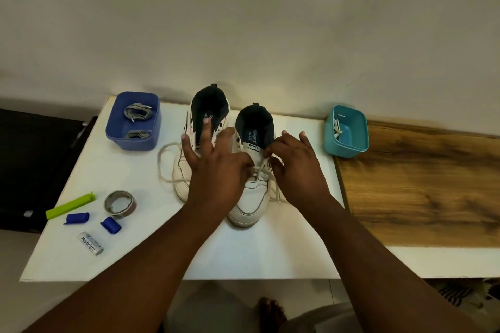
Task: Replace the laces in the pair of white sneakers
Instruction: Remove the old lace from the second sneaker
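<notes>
The task looks to be in its early, unlacing half: the right hand (295, 162) pinches the old white lace (259, 171) at the upper eyelets of the right sneaker (251, 197), while the left hand (213, 159), fingers spread, reaches across to the same lace, though what its thumb does there cannot be told. Just left of that grip, the left sneaker (186, 170) trails a loosened lace loop (165, 165) onto the white table (243, 251). Far left of the grip, the grey replacement laces (136, 113) sit unused in the blue tub (132, 121), so both shoes appear to await relacing.
</notes>
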The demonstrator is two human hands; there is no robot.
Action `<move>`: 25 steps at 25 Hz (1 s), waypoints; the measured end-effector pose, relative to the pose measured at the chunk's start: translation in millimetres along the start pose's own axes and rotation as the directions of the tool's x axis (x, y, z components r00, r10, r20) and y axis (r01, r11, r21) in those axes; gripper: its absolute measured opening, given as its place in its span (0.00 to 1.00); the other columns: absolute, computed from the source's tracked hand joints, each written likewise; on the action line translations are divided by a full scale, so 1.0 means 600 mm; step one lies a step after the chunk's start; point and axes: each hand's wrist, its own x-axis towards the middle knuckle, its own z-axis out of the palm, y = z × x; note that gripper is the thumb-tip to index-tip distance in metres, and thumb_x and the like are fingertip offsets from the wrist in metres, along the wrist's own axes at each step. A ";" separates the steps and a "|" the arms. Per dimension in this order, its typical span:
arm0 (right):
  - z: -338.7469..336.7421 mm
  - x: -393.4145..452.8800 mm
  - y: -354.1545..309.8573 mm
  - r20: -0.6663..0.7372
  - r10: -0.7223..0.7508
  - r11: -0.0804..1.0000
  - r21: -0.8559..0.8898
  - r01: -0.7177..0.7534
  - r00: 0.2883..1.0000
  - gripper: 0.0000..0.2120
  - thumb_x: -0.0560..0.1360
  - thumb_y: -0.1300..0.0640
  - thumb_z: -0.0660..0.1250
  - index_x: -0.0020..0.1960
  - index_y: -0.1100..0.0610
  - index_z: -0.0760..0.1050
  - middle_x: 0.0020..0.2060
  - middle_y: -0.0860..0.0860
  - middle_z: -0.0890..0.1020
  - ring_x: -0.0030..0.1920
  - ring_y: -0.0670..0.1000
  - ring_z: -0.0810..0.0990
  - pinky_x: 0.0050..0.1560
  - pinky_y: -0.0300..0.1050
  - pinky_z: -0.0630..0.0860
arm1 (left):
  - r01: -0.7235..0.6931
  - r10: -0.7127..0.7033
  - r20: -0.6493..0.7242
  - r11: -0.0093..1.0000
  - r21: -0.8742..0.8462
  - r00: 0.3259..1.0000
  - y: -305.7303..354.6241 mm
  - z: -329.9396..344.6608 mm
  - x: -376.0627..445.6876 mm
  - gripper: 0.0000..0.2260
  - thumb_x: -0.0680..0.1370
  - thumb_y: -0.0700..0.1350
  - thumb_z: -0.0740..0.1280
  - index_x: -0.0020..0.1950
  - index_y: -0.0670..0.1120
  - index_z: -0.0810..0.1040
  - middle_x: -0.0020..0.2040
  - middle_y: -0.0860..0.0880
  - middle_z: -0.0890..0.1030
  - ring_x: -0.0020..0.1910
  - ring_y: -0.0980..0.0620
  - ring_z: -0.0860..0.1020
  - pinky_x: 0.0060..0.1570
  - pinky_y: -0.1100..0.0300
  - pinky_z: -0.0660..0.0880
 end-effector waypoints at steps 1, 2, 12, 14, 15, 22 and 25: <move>0.000 0.000 0.000 -0.003 -0.003 1.000 -0.001 0.003 1.000 0.13 0.76 0.67 0.71 0.52 0.50 0.82 0.53 0.49 0.82 0.69 0.55 0.76 0.79 0.51 0.51 | 0.046 -0.048 -0.040 0.998 -0.037 0.998 -0.001 -0.006 0.002 0.07 0.78 0.57 0.67 0.50 0.58 0.83 0.75 0.50 0.68 0.80 0.40 0.51 0.73 0.30 0.47; 0.000 0.000 0.001 -0.003 -0.005 1.000 -0.002 0.005 1.000 0.13 0.76 0.66 0.71 0.53 0.50 0.82 0.53 0.48 0.82 0.69 0.54 0.76 0.80 0.50 0.51 | 0.103 -0.110 -0.101 0.992 -0.069 0.989 -0.004 -0.014 0.005 0.06 0.78 0.54 0.66 0.52 0.56 0.81 0.72 0.50 0.70 0.80 0.41 0.53 0.73 0.30 0.49; -0.002 -0.002 0.010 0.005 0.028 1.000 0.015 -0.028 1.000 0.12 0.77 0.64 0.69 0.54 0.49 0.81 0.54 0.48 0.81 0.65 0.53 0.77 0.81 0.53 0.54 | 0.307 -0.337 -0.137 0.930 -0.204 0.931 -0.020 -0.039 0.012 0.09 0.76 0.49 0.64 0.54 0.50 0.77 0.63 0.48 0.77 0.72 0.42 0.67 0.69 0.38 0.61; -0.006 -0.007 0.007 0.001 0.034 0.998 0.055 -0.034 0.999 0.11 0.78 0.61 0.69 0.56 0.49 0.80 0.57 0.49 0.79 0.61 0.52 0.77 0.78 0.57 0.62 | 0.335 -0.368 -0.142 0.919 -0.210 0.919 -0.026 -0.043 0.016 0.13 0.74 0.47 0.65 0.59 0.49 0.76 0.63 0.46 0.77 0.70 0.42 0.69 0.67 0.39 0.63; -0.009 -0.010 0.003 0.009 0.051 0.995 0.080 -0.052 0.999 0.11 0.78 0.59 0.69 0.58 0.48 0.80 0.61 0.50 0.77 0.63 0.53 0.75 0.75 0.57 0.66 | 0.347 -0.375 -0.142 0.918 -0.191 0.916 -0.028 -0.045 0.015 0.18 0.73 0.45 0.66 0.63 0.50 0.74 0.65 0.46 0.75 0.71 0.41 0.68 0.67 0.39 0.63; 0.005 -0.013 -0.032 0.175 -0.025 0.987 -0.153 0.053 0.984 0.06 0.78 0.48 0.70 0.52 0.44 0.85 0.82 0.54 0.58 0.83 0.63 0.42 0.80 0.61 0.38 | 0.229 -0.230 -0.026 0.973 -0.041 0.973 0.000 -0.032 0.009 0.13 0.79 0.59 0.62 0.53 0.56 0.83 0.57 0.52 0.78 0.65 0.46 0.68 0.58 0.46 0.62; 0.016 -0.015 -0.031 0.151 -0.022 0.986 -0.162 0.047 0.988 0.07 0.80 0.45 0.68 0.51 0.43 0.85 0.83 0.51 0.58 0.83 0.62 0.43 0.79 0.66 0.40 | 0.246 -0.245 0.081 0.969 -0.005 0.966 0.007 -0.019 0.003 0.20 0.79 0.66 0.59 0.52 0.56 0.85 0.55 0.53 0.80 0.63 0.47 0.69 0.56 0.47 0.62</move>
